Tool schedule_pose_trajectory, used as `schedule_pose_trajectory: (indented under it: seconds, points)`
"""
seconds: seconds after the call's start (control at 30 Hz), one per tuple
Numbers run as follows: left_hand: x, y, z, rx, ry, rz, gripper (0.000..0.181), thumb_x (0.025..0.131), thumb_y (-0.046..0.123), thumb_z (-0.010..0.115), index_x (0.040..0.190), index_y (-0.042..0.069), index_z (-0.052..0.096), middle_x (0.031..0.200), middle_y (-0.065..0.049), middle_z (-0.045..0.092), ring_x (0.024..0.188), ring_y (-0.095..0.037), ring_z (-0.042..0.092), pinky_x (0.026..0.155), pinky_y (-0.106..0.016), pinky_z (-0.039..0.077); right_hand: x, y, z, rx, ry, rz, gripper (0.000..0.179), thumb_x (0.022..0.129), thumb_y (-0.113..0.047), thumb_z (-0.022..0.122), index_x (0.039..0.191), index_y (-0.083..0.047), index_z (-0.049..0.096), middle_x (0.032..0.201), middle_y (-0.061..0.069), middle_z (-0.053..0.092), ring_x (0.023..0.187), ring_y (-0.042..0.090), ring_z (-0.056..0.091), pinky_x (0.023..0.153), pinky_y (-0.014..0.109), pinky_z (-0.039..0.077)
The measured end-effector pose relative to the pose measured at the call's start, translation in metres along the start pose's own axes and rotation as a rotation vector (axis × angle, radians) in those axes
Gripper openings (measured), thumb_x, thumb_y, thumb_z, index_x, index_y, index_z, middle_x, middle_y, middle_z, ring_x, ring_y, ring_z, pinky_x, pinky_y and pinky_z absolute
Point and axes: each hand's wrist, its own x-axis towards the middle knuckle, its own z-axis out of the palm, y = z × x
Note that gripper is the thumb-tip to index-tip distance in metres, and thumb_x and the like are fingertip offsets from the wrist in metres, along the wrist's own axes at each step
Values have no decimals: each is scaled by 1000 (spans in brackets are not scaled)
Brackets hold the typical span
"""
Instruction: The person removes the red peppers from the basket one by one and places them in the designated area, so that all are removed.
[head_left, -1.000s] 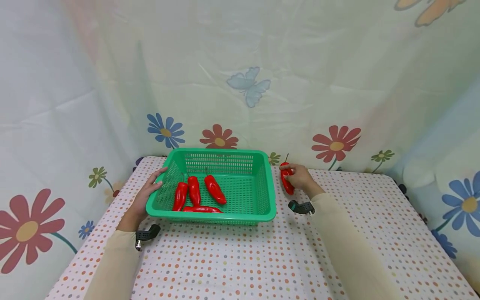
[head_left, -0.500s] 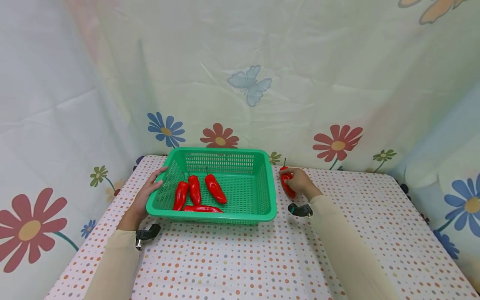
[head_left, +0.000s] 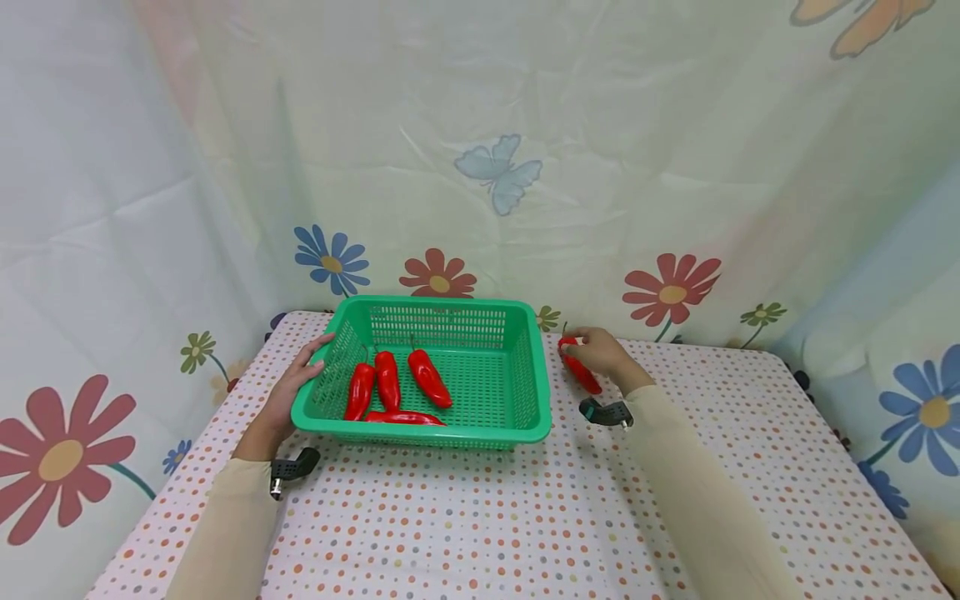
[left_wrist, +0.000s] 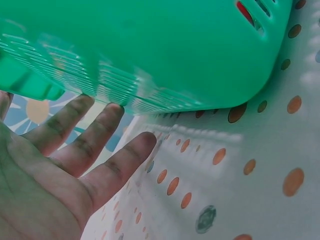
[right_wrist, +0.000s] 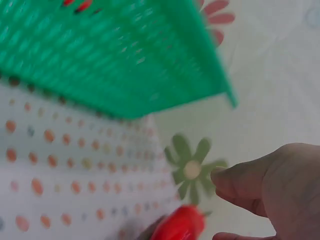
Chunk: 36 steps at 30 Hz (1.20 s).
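My left hand (head_left: 288,396) rests along the left side of a green plastic basket (head_left: 530,436). Its fingers (left_wrist: 97,140) are spread nearly straight, with fingertips right at the slotted wall in the left wrist view. To the basket's right, my right hand (head_left: 600,354) has its fingers curled about the stem end of a red chili pepper (head_left: 583,377). The pepper's tip slants down to the right, close over the table. In the right wrist view, the rounded pepper end (right_wrist: 182,223) shows at the bottom, left of the fingers; the lower fingers are out of frame.
Inside the basket are several more red chili peppers (head_left: 429,379), grouped on its left. A dotted cloth covers the table (head_left: 420,525). A curtain (head_left: 615,150) with printed flowers stands close behind the basket.
The red pepper beside the basket has turned, its stem end shifting left and its tip swinging right, with my right hand over it. My left hand and the basket stay in place.
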Motion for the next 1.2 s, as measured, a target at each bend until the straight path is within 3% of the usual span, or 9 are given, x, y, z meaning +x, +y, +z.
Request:
schedule_pose_trajectory:
  seconds: [0.17, 0.37, 0.43, 0.53, 0.67, 0.8, 0.93, 1.2]
  points:
    - [-1, 2, 2, 7, 7, -8, 53, 107, 33, 33, 158, 28, 17, 164, -14, 8, 145, -41, 21, 90, -23, 49, -10, -28, -5, 24, 56, -114, 47, 102, -24, 48, 144, -3, 46, 152, 26, 37, 139, 45, 35, 109, 61, 34]
    - [-3, 2, 1, 16, 0, -3, 53, 107, 33, 33, 157, 29, 17, 164, -15, 7, 145, -41, 20, 91, -22, 48, -27, -78, 1, 82, 128, -255, 44, 101, -26, 53, 143, -11, 51, 152, 18, 43, 133, 42, 44, 103, 57, 42]
    - [-3, 2, 0, 20, -2, 4, 53, 107, 33, 32, 157, 29, 18, 164, -16, 6, 144, -42, 20, 91, -22, 48, -31, -95, 6, 140, 121, -299, 42, 101, -25, 54, 142, -15, 52, 150, 17, 45, 131, 40, 48, 102, 54, 44]
    - [-3, 2, -1, 25, 9, 15, 52, 107, 33, 32, 157, 28, 18, 164, -15, 7, 144, -41, 20, 91, -22, 47, -33, -118, 19, 287, 38, -343, 41, 101, -23, 56, 141, -17, 54, 148, 17, 47, 131, 36, 49, 105, 52, 42]
    - [-2, 3, 1, 18, 17, 8, 52, 107, 33, 33, 157, 29, 19, 164, -12, 8, 145, -40, 20, 90, -22, 47, -24, -138, 47, 517, -105, -305, 40, 100, -18, 57, 139, -16, 56, 141, 14, 54, 128, 31, 52, 104, 49, 44]
    - [0, 0, 3, 2, 15, 0, 53, 107, 32, 34, 157, 29, 18, 164, -12, 8, 146, -40, 20, 91, -23, 47, -7, -142, 76, 608, -188, -231, 38, 100, -13, 57, 138, -16, 58, 141, 13, 56, 128, 30, 52, 106, 51, 42]
    - [1, -2, 4, -3, 22, 10, 52, 107, 31, 34, 157, 29, 19, 164, -11, 9, 146, -39, 20, 91, -23, 47, 12, -142, 100, 599, -249, -182, 40, 100, -13, 55, 140, -17, 57, 146, 16, 50, 133, 33, 48, 110, 55, 37]
    - [0, 0, 3, 17, 25, 20, 52, 107, 31, 32, 157, 28, 18, 165, -10, 9, 147, -39, 18, 97, -27, 44, 35, -143, 122, 432, -333, -100, 34, 96, -14, 59, 129, -19, 66, 134, 7, 60, 125, 28, 54, 99, 49, 46]
